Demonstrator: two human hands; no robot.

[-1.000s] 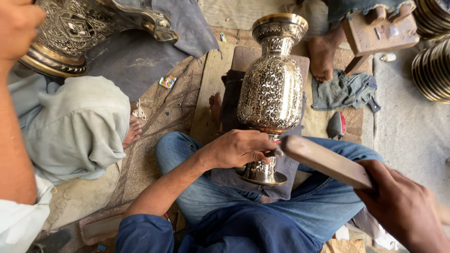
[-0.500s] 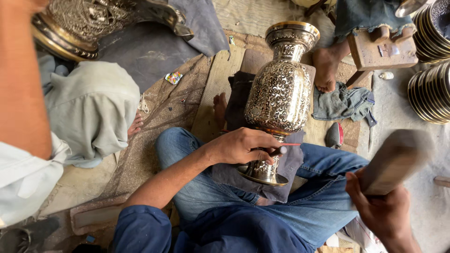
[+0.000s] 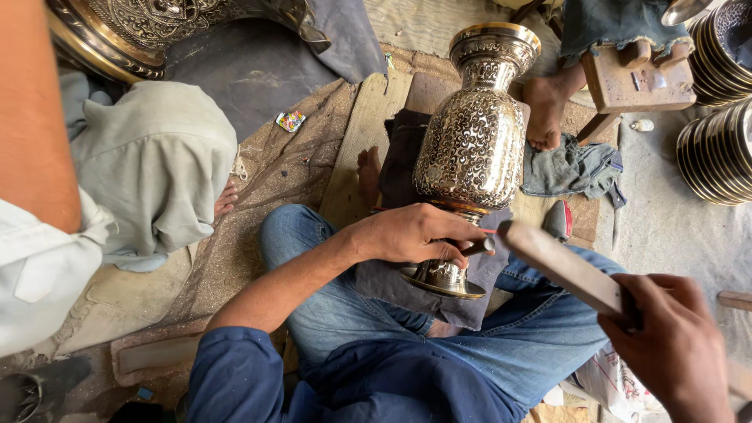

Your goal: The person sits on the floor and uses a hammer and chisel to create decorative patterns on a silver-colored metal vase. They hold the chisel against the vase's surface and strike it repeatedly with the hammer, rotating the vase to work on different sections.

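Your left hand [image 3: 411,233] is wrapped around a small metal punch [image 3: 475,247], fingers curled tight on it, with the tip pressed in at the narrow neck just under the belly of the engraved brass vase [image 3: 474,141]. The vase lies tilted across your lap on a dark cloth [image 3: 392,278], its round foot [image 3: 443,280] pointing toward you and its wide mouth pointing away.

Your right hand [image 3: 677,352] is closed around the end of a wooden mallet [image 3: 560,266] — fingers fully gripped — and the mallet's far end sits just beside the punch head, right below the vase's belly. You can't quite tell whether wood and punch are touching.

Around the vase: a bare foot [image 3: 546,110] rests just past its shoulder on the right, next to a small wooden stool [image 3: 634,78]. A crumpled blue-grey rag [image 3: 576,168] lies on the floor to the right of the vase, and further right there's a stack of dark metal plates [image 3: 717,157]. Well off to the left of the vase another person's knee in pale trousers [image 3: 153,157] is folded up — with a second big engraved brass vessel [image 3: 133,31] above it.
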